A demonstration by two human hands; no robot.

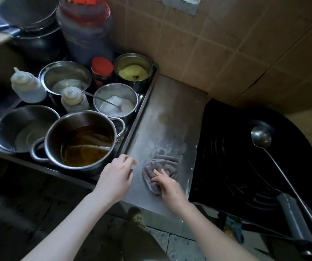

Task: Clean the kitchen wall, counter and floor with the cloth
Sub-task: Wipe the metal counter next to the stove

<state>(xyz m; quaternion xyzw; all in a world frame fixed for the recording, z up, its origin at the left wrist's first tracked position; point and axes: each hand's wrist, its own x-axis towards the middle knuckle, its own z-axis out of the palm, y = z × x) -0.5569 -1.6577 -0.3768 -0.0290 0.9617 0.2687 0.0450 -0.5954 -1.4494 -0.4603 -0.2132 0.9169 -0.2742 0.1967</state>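
Grey cloth (167,162) is lying bunched on the steel counter (170,113), near its front edge, between the tray (143,102) of pots and the wok (245,157). I'm pressing it down with my right hand (170,187). The fingers (158,174) are spreading nearly straight on top, gripping nothing, and cloth is bulging out ahead and left of them. I reckon flat gives wiping pressure. Left hand (116,175) is hovering just beside, loosely curled, empty, probably guarding the oil pot (57,132).

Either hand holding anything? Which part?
Nothing is gripped. Right hand presses flat on the grey cloth, its near half, against the steel counter; left hand hovers empty.
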